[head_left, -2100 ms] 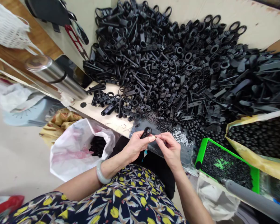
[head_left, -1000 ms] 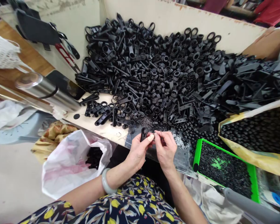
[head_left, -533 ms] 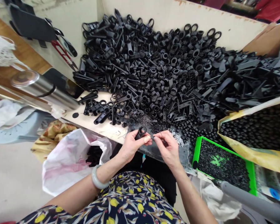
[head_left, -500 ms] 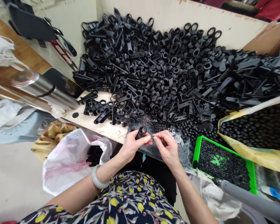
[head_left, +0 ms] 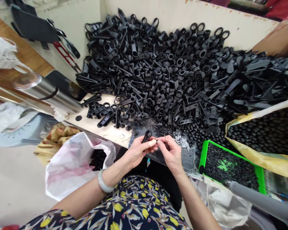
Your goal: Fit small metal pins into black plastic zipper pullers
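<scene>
My left hand (head_left: 138, 151) is closed around a black plastic part with a ring end (head_left: 147, 136), which sticks up past the thumb. Close beside it, my right hand (head_left: 171, 152) pinches thumb and fingertips together where they meet the left fingertips. Whatever sits in that pinch is dark and too small to name. Just beyond the hands lie small silver pins (head_left: 183, 142) on a dark work mat (head_left: 187, 163). A big heap of black plastic rings and levers (head_left: 158, 70) rises behind them.
Finished-looking black parts (head_left: 107, 118) lie at the left, near a steel flask (head_left: 51, 92) and red-handled scissors (head_left: 62, 52). A white sack (head_left: 64, 172) hangs below. On the right are a green tray (head_left: 203, 156) of tiny black pieces and a yellow-edged bag (head_left: 261, 156) of black beads.
The black part in my left hand has tilted, so its ring faces the camera less. My right fingertips have come up against the left ones. The view has shifted slightly.
</scene>
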`<state>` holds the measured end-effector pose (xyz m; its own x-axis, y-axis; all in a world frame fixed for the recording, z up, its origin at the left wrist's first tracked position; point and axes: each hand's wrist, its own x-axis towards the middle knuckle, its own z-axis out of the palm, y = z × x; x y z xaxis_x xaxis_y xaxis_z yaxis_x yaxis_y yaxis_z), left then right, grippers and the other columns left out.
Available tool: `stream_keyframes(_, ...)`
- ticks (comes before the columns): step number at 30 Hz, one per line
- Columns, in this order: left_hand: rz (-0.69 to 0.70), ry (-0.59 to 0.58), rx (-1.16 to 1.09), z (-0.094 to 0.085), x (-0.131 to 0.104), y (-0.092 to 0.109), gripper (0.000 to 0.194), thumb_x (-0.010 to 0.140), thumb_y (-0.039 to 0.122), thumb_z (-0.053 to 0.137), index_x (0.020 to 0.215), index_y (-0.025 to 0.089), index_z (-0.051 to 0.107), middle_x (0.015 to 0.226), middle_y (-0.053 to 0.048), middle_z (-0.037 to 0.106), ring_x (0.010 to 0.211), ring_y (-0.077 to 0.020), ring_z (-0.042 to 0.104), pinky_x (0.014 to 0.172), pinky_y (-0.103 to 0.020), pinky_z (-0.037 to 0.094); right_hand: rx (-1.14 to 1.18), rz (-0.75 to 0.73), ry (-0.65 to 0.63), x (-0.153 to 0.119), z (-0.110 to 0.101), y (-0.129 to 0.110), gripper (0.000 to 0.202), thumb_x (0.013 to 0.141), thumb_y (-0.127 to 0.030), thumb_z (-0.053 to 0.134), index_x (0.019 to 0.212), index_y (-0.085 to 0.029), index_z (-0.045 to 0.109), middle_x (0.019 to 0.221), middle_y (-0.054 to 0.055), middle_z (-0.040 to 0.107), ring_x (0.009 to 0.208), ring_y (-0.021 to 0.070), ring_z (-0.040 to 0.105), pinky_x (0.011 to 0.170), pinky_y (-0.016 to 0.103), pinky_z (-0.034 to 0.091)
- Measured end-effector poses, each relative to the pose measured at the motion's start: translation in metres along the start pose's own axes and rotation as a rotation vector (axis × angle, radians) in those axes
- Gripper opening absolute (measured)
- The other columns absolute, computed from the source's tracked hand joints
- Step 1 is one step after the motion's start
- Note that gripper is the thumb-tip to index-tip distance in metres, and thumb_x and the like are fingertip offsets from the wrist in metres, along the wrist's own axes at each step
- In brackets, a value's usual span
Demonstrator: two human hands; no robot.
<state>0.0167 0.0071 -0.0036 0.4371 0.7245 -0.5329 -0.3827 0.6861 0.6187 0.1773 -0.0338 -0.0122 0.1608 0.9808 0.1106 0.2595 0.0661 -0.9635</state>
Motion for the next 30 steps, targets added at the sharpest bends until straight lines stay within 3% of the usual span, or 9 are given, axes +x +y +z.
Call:
stream_keyframes(7, 0.042, 0.026, 0.117, -0.001, -0.006, 0.002, 0.032, 0.071, 0.034, 0.091, 0.087, 0.012, 0.073, 0.076, -0.006, 0.075, 0.064, -0.0118, 0.068, 0.064, -0.021, 0.051, -0.115, -0.121, 0.048, -0.003, -0.003, -0.005, 0.010, 0.096, -0.025, 0.069, 0.099, -0.025, 0.079, 0.092, 0.004, 0.070, 0.081, 0.0172, 0.066, 0.070, 0.031, 0.051)
stream_keyframes(14, 0.154, 0.060, 0.206, -0.003, -0.009, 0.002, 0.030, 0.071, 0.034, 0.091, 0.081, 0.013, 0.072, 0.072, -0.003, 0.072, 0.060, -0.0103, 0.062, 0.062, -0.022, 0.048, -0.191, -0.195, -0.012, -0.002, -0.011, -0.004, 0.013, 0.098, -0.025, 0.067, 0.104, -0.025, 0.079, 0.091, 0.004, 0.068, 0.077, 0.0155, 0.064, 0.065, 0.029, 0.051)
stream_keyframes(30, 0.142, -0.043, 0.207, -0.006, -0.012, 0.000, 0.024, 0.080, 0.033, 0.083, 0.082, 0.013, 0.070, 0.075, -0.004, 0.072, 0.057, -0.0089, 0.058, 0.058, -0.022, 0.046, -0.237, -0.265, -0.032, -0.007, -0.008, -0.004, 0.015, 0.098, -0.021, 0.066, 0.107, -0.024, 0.077, 0.092, 0.003, 0.068, 0.070, 0.0129, 0.062, 0.059, 0.026, 0.050)
